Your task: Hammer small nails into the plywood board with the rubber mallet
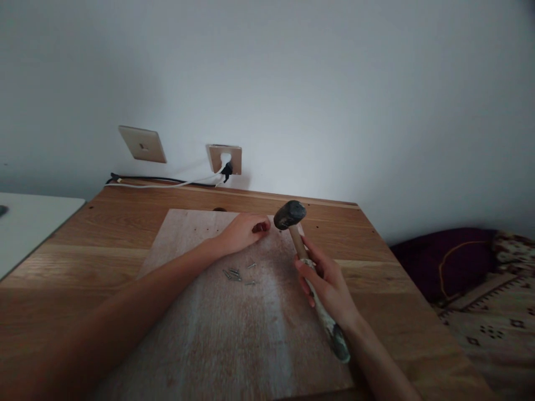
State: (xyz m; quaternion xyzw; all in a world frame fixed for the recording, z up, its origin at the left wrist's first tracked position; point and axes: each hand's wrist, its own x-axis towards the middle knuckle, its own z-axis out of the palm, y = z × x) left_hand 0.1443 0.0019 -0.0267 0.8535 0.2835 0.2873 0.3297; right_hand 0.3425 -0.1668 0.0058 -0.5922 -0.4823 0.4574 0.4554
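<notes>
Head view: loose nails (234,273) on a board (217,340); left hand (243,233), curled near its far edge, cannot tell whether pinching a nail; hammer (290,215), handle gripped in right hand (330,281); step, seemingly setting a nail; next move likely calls for careful aim.

1. Wall (317,100), pale, plain.
2. Wall plate (152,149), gold-toned, small central opening.
3. Socket plate (215,159), gold-toned; white plug (225,158) above black plug (227,171).
4. White cable (167,185) and black cable (156,178), along the table's rear.
5. Wooden table (387,303), brown, grained.
6. White surface (33,225), far left.
7. Purple fabric (418,259), yellowish line across.
8. Cream cloth (497,312), dark motifs.
</notes>
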